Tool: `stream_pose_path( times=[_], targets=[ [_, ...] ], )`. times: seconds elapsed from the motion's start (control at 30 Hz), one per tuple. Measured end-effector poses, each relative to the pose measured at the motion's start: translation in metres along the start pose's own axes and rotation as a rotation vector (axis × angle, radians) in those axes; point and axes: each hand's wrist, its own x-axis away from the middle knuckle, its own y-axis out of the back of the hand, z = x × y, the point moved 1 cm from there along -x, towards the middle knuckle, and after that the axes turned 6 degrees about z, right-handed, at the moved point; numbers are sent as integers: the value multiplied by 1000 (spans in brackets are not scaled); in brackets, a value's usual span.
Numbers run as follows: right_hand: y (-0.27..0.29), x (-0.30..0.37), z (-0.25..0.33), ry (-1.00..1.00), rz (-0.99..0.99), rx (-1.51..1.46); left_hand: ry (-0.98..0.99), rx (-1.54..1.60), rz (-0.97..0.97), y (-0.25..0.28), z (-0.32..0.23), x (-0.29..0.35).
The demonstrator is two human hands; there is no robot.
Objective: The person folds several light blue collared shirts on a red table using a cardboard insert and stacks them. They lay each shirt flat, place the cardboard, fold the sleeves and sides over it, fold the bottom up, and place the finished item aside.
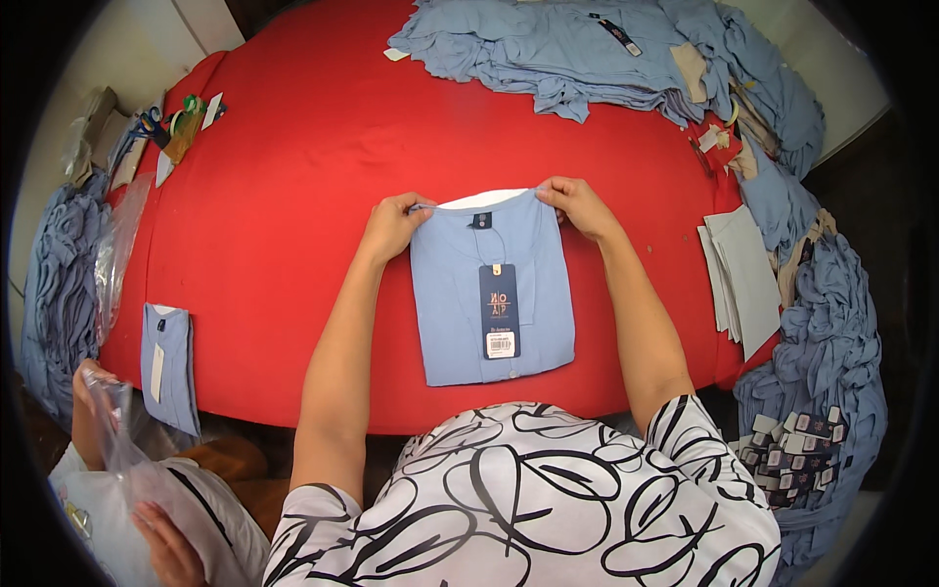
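Note:
A folded light-blue shirt [445,293] lies flat before me on the red-covered table. My left hand [395,225] pinches its far left corner, and my right hand [579,205] pinches the far right corner. Between them a strip of white board [484,200] shows along the neck edge. A dark-blue hang tag [499,313] with a white sticker rests on the shirt's front, looped by a thin string to the small neck label [481,222].
Piled blue garments [548,49] cover the far right. White boards [738,279] and loose tags [792,455] lie right. Left are scissors [152,125], clear plastic bags [122,245] and another folded shirt [166,362]. A co-worker's hands [166,543] hold a plastic bag at lower left.

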Motion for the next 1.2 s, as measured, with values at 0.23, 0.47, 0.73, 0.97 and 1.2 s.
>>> stream_pose_path(
  times=[0.23,0.47,0.73,0.97,1.2],
  targets=[
    [-20,-22,18,17,-77,85,2,-55,-14,23,2,-4],
    [-94,-144,87,52,-18,29,0,-626,-117,173,-4,-67],
    [-239,-369,210,545,-197,-83,50,-1339,-444,427,-20,-141],
    [-200,-367,201,534,-35,162,294,-1273,-546,461,130,-161],
    [75,-276,80,136,-1204,860,249,-1261,-912,417,135,-185]
  ],
)
